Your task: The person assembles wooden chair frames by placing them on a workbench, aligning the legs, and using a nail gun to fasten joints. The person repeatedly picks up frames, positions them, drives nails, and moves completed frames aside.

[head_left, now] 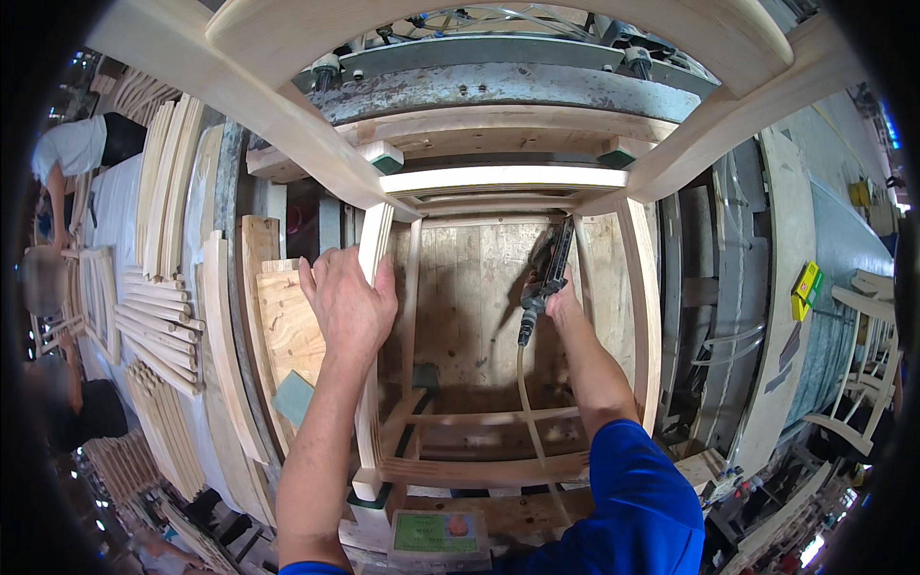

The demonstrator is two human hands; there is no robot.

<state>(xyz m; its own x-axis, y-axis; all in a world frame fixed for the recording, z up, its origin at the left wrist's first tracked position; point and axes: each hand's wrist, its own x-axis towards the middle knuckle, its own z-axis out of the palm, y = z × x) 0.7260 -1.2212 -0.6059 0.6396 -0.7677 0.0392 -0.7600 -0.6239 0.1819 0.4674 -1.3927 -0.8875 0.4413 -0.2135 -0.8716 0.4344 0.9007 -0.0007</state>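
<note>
A pale wooden chair frame (508,179) lies in front of me, its legs and rails forming a box and its curved back parts reaching toward the far edge. My left hand (347,299) is closed over the frame's left rail, thumb on the inner side and fingers on the outer side. Inside the frame, my right hand (565,299) grips a black pneumatic nail gun (548,283). Its long narrow end points at the far right inner corner, near the far rail. Whether the tip touches the wood cannot be made out. A pale air hose (522,383) trails from the tool toward me.
Small green-padded blocks (383,158) sit by the frame. Metal clamp beams (537,91) run across the far side. Stacked wooden slats (158,316) lie at left, where other people work. A yellow-green box (807,290) and another chair frame (862,364) are at right.
</note>
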